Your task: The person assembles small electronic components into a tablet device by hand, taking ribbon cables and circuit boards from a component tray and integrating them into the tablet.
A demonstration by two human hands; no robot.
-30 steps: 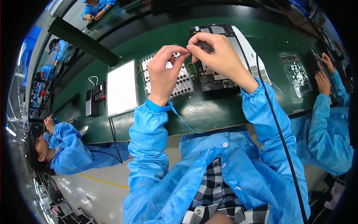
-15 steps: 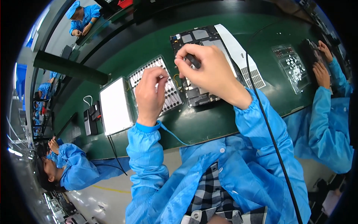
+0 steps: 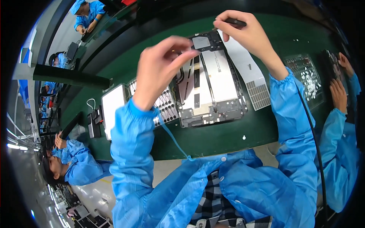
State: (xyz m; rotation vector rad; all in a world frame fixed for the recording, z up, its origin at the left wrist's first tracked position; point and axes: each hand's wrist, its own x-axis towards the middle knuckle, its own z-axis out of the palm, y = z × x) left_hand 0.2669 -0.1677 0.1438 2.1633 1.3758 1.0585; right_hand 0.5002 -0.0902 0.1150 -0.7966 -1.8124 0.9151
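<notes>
On the bench lies an opened flat electronic device (image 3: 222, 72), with silver panels, dark strips and black circuit parts showing. My left hand (image 3: 157, 66) hovers over its upper left part, slightly blurred. Thumb and fingers are apart there, with nothing visible between them. Beyond the device's far right corner, my right hand (image 3: 253, 36) is closed around a short dark pen-like tool (image 3: 235, 21), whose tip I cannot make out. Partly behind my left wrist is a tray of small parts with black round ends (image 3: 167, 108).
A white sheet with a grid of grey labels (image 3: 258, 95) lies right of the device. A white panel (image 3: 114, 100) and a black box (image 3: 94, 123) stand left. A clear tray (image 3: 304, 76) holds white pieces. A co-worker's hands (image 3: 337, 91) work at far right; a black cable (image 3: 310, 110) hangs by my right arm.
My right hand has moved up and right with the dark tool. My left hand has risen toward the device and spread its fingers. More of the device now shows, and it appears turned.
</notes>
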